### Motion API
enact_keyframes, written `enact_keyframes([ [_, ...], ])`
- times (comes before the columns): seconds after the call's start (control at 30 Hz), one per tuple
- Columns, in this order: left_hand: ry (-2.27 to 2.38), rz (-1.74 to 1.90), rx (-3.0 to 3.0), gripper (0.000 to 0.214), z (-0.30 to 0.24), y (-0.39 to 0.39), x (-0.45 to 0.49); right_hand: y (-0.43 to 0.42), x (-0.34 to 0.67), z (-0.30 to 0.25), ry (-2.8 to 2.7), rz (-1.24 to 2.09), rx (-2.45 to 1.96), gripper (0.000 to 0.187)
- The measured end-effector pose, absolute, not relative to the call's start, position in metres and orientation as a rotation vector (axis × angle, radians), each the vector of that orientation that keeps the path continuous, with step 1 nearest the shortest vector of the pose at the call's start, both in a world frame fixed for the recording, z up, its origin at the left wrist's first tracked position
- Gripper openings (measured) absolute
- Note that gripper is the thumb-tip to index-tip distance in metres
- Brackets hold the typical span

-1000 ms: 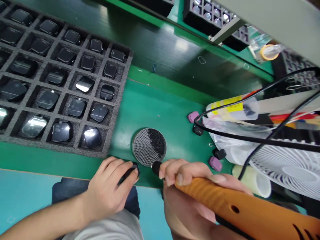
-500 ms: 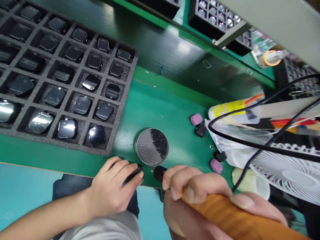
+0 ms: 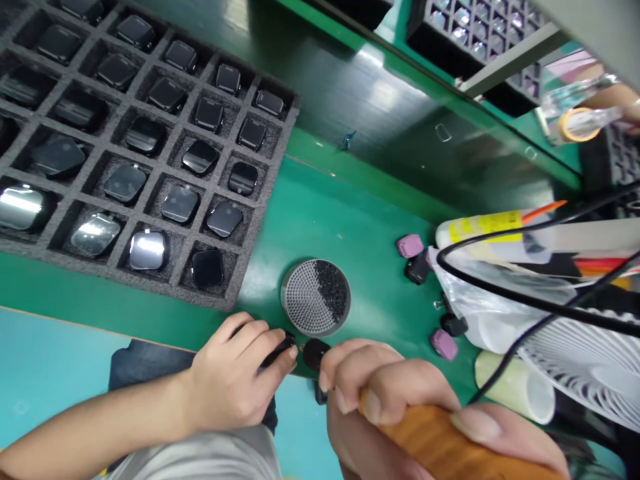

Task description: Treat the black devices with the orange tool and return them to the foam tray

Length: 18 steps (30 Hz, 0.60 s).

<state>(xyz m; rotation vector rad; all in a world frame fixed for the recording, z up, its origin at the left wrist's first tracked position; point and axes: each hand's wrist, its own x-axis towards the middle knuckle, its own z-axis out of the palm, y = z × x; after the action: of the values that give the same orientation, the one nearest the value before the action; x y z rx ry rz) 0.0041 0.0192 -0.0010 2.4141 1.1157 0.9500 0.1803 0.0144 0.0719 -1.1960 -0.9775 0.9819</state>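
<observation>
My left hand [image 3: 240,380] is closed around a small black watch case [image 3: 280,350] at the table's front edge, with most of the case hidden under the fingers. My right hand [image 3: 390,387] grips an electric screwdriver [image 3: 440,433] with an orange body and a black nose. Its thin tip points left and is right beside the watch case; whether it touches cannot be made out. Just beyond both hands stands a round grey screw dish [image 3: 313,300], its dimpled face part covered with tiny dark screws.
A grey foam tray [image 3: 227,303] of black smartwatches lies at left. To the right are pink watch-shaped blocks [image 3: 411,246], black pieces [image 3: 417,267], a bottle with a yellow label [image 3: 480,230], a plastic bag, a white fan grille [image 3: 590,367] and a looping black cable [image 3: 505,283].
The screwdriver's tip has come closer to the watch case in my left hand. The camera view has shifted, so the tray and dish appear farther right.
</observation>
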Motion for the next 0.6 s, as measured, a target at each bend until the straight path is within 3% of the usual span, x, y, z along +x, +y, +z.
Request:
enact_keyframes([
  [0.2,1.119,0.957,2.421,0.023,-0.002,0.020,0.005,0.018,0.191,0.058,-1.147,0.887,-1.069,0.025],
  [0.43,1.104,0.974,2.434,0.023,-0.002,0.020,0.006,0.029,0.197,0.059,-1.117,1.056,-1.191,0.041],
  [0.6,1.112,0.993,2.439,0.023,-0.003,0.021,0.007,0.035,0.196,0.070,-1.112,1.103,-1.216,0.041],
])
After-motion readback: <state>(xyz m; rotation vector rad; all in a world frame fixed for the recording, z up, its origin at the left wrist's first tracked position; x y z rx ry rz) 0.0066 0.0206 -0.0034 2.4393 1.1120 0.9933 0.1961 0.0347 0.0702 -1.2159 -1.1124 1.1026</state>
